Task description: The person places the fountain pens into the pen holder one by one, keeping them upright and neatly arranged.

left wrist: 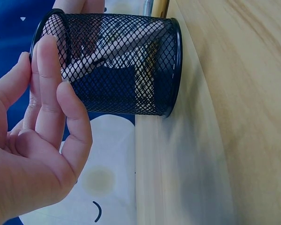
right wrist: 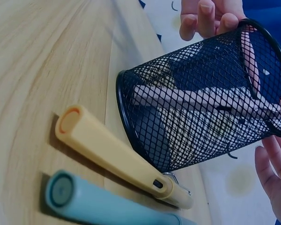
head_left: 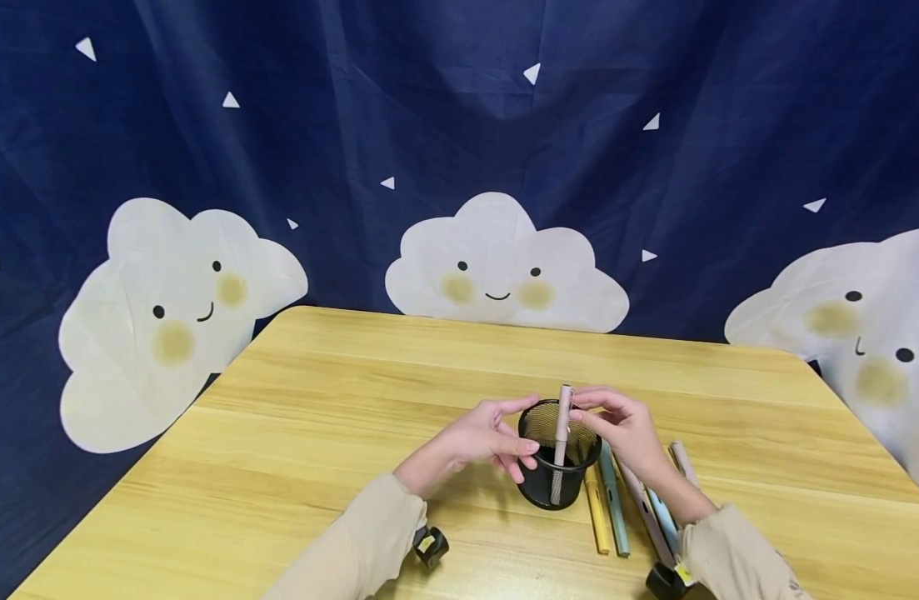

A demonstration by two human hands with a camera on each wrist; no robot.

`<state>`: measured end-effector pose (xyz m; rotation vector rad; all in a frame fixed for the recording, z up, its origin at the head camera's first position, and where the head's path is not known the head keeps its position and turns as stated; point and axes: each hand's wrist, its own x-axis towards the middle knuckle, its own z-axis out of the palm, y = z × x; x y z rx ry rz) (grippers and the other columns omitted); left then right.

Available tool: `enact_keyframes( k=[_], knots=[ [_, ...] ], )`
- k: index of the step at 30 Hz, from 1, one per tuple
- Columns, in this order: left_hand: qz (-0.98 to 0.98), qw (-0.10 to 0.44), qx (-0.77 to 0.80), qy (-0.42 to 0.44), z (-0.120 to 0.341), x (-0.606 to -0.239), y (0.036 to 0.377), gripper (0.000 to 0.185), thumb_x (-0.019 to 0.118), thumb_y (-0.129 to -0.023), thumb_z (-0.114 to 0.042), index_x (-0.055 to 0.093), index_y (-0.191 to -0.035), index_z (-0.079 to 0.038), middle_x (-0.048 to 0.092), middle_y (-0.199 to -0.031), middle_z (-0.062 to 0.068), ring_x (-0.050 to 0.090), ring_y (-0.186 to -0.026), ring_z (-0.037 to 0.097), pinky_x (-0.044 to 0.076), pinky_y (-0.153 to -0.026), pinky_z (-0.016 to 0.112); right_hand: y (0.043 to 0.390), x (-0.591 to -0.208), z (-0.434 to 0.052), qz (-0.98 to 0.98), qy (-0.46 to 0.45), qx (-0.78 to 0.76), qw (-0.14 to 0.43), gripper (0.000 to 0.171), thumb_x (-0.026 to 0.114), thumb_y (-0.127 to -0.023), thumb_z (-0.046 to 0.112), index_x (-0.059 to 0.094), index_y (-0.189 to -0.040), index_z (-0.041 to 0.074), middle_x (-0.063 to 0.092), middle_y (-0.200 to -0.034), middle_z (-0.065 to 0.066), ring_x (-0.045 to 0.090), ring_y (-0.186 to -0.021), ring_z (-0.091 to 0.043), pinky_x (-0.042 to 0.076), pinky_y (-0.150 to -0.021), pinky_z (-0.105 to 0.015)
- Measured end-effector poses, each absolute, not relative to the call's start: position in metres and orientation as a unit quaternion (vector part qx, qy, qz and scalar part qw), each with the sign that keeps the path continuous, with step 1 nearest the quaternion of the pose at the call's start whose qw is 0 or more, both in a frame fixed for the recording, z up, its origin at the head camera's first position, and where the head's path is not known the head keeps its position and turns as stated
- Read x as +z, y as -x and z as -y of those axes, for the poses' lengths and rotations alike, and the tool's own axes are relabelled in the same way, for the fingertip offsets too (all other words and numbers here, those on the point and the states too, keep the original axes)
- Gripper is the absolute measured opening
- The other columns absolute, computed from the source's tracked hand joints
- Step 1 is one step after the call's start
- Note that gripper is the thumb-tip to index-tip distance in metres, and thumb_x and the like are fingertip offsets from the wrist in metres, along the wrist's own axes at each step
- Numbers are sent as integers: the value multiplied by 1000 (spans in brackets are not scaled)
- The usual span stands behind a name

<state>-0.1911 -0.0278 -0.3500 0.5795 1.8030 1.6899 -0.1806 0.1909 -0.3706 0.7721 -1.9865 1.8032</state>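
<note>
A black mesh pen cup [head_left: 558, 467] stands upright on the wooden tabletop [head_left: 339, 433], nearer the front edge than the back and a little right of centre. The left hand [head_left: 480, 437] steadies the cup from its left side: the fingers [left wrist: 51, 89] are loosely extended and close together, their tips touching the rim and mesh wall, the thumb lying against the wall lower down. The right hand [head_left: 622, 425] pinches the top of a pale pink pen [head_left: 561, 442] between thumb and fingertips; the pen stands nearly upright inside the cup, its lower end at the cup's base, seen through the mesh in both wrist views. Just right of the cup, flat on the tabletop and pointing toward the front edge, lie a yellow pen [right wrist: 117, 157] and a light blue pen [right wrist: 98, 204] side by side. Further pens [head_left: 657, 512] lie beyond them, partly hidden by the right forearm. A dark blue cloud-print cloth [head_left: 496, 267] hangs behind the back edge.
</note>
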Motion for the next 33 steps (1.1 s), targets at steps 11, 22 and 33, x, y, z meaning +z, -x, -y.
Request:
enact_keyframes(
  k=[11,22,33],
  knots=[
    [-677,299,638,-215,27,-350,192,68,61,-84,-4,24,-141,-9,65,-76,20,61,-51,16,48,-43,24,176,-371,-202,717,-254,623,181,20,59,-76,-16,61,-96,-11,63,-94,-5,58,-79,-8,50,-63,-18],
    [-677,299,639,-209,28,-349,191,69,62,-83,-5,24,-141,-10,65,-76,20,61,-51,17,49,-44,27,172,-373,-217,715,-272,618,182,22,59,-78,-15,61,-99,-10,64,-94,-1,60,-79,-9,51,-63,-17],
    [-669,304,644,-212,28,-352,190,71,61,-83,-4,22,-142,-10,65,-77,19,61,-51,16,47,-42,22,168,-378,-231,743,-252,593,182,25,59,-77,-16,59,-101,-12,64,-93,3,59,-78,-8,51,-60,-19]
  ],
)
